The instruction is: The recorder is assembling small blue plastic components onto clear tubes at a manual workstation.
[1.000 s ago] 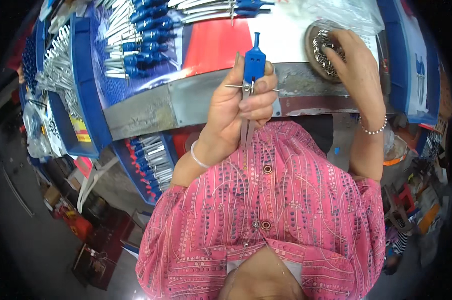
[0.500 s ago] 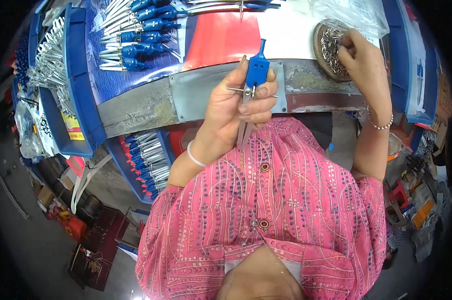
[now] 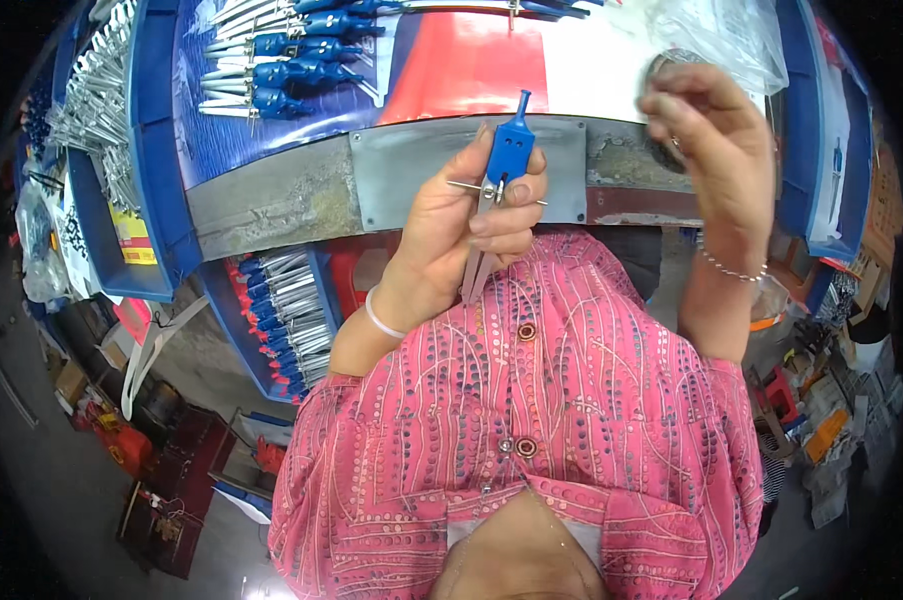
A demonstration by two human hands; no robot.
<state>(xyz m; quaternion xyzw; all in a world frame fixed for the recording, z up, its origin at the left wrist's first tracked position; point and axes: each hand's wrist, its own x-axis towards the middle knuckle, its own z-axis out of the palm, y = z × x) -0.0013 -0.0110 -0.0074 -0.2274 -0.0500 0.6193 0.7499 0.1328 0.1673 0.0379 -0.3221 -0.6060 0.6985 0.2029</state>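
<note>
My left hand [image 3: 461, 235] grips a drawing compass [image 3: 509, 150] with a blue plastic head and metal legs. It holds the compass upright in front of my chest, head up, with a thin metal cross pin sticking out both sides. My right hand [image 3: 716, 150] hovers at the right, above the bench edge, with its fingertips pinched together. Whatever is between them is too small to see. Behind that hand, a round metal dish [image 3: 663, 64] of small parts is mostly hidden.
A grey metal plate [image 3: 411, 170] fronts the bench. On it lie a row of blue-headed compasses [image 3: 271, 60], a red sheet [image 3: 471, 65] and a clear plastic bag [image 3: 716, 35]. Loose metal legs [image 3: 91, 110] are piled at left. A blue bin of compasses [image 3: 291, 310] sits below.
My right hand has lifted out of the metal dish and come toward me with fingertips pinched. My left hand has kept hold of the compass, roughly in place.
</note>
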